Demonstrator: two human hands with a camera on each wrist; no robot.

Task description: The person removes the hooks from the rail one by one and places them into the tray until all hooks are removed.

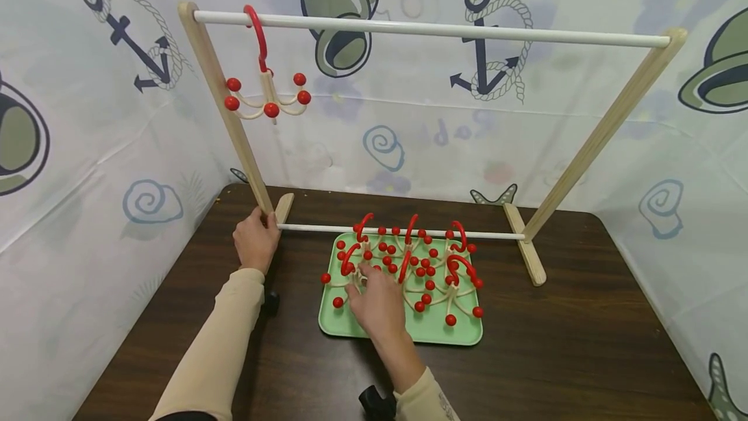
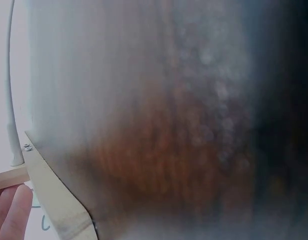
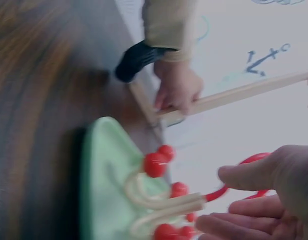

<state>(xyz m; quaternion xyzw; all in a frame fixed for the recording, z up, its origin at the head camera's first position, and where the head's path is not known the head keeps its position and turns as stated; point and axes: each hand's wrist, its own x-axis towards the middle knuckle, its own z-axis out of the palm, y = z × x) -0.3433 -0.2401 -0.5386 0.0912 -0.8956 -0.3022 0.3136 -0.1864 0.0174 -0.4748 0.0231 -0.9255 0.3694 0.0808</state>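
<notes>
My left hand (image 1: 257, 240) grips the foot of the rack's left wooden post (image 1: 234, 122); the left wrist view shows fingertips (image 2: 17, 212) beside the wood. Over the green tray (image 1: 345, 325), my right hand (image 1: 380, 304) reaches to a hanger at the front left, a pale stem with curved arms, red balls and a red hook (image 1: 349, 258). In the right wrist view, thumb and fingers stand apart around that red hook (image 3: 216, 194), above the pale stem (image 3: 181, 202). Several similar hangers stand close together on the tray. Another hanger (image 1: 269, 91) hangs from the rack's top bar (image 1: 432, 28), near its left end.
The rack's right post (image 1: 608, 128) leans outward in view, on a wooden foot (image 1: 524, 245). A low white bar (image 1: 315, 229) runs behind the tray. Brown tabletop (image 1: 584, 336) surrounds the tray, with a patterned cloth (image 1: 409, 122) behind.
</notes>
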